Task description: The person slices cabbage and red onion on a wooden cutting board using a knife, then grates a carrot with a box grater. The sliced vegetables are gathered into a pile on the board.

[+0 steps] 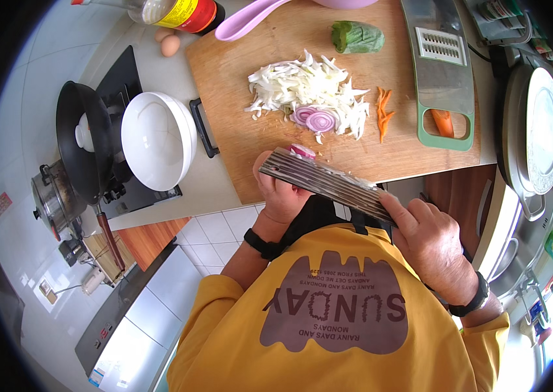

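Note:
My right hand grips a broad knife with a ridged metal blade, its index finger along the blade; the handle is hidden. The blade reaches left over the board's near edge, with pale bits along its far edge. Behind its left end is my left hand, fingers curled and partly hidden; whether it holds anything is unclear. A cut shallot or red onion piece lies just beyond the blade. On the wooden cutting board are shredded white vegetable, purple-ringed slices and orange strips.
A green vegetable piece, a grater and a carrot piece lie on the board. To the left stand a white bowl, a black wok and eggs. A white plate is at the right.

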`<control>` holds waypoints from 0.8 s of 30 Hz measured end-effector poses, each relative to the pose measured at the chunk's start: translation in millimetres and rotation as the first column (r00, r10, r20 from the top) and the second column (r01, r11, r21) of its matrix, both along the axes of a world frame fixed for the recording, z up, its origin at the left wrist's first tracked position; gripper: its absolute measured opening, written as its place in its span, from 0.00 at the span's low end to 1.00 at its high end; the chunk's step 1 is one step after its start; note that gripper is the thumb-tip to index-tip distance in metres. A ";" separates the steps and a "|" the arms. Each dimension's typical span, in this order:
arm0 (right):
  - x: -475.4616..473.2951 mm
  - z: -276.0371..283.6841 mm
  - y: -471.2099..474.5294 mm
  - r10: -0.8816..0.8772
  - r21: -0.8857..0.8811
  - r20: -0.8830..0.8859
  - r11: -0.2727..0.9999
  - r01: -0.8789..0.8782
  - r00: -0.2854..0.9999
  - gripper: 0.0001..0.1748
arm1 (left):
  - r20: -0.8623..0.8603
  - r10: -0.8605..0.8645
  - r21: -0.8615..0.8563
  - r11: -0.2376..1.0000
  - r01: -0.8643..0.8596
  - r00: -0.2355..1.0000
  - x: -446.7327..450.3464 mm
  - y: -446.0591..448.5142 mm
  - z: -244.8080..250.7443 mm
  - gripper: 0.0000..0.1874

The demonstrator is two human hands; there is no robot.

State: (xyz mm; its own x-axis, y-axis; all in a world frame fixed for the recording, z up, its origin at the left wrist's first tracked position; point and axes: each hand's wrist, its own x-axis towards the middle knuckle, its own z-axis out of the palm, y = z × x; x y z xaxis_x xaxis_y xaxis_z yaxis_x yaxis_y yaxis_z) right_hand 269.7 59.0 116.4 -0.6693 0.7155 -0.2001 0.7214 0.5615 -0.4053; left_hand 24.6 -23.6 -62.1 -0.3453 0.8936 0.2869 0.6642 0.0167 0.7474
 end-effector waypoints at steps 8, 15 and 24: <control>-31.5 -33.0 7.0 -0.001 -0.061 -0.144 0.998 -0.008 0.990 0.20 | -0.283 -0.144 0.112 0.977 0.181 0.948 -7.7 11.6 21.6 0.30; -49.1 -48.6 20.7 -0.056 -0.053 -0.177 0.998 0.047 0.983 0.18 | -0.233 -0.125 0.163 0.973 0.166 0.964 -8.2 13.9 22.5 0.27; -9.4 -4.9 9.4 0.011 -0.099 -0.099 0.995 -0.020 0.995 0.28 | -0.290 -0.066 0.138 0.984 0.110 0.955 -8.5 5.7 12.4 0.29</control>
State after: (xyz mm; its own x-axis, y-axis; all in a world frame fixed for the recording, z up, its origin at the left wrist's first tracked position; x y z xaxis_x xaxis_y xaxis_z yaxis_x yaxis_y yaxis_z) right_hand 260.3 68.4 111.5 -0.7002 0.6846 -0.2026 0.6667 0.5254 -0.5286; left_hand 16.1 -17.8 -49.6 -0.1523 0.8555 0.4949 0.8427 -0.1493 0.5173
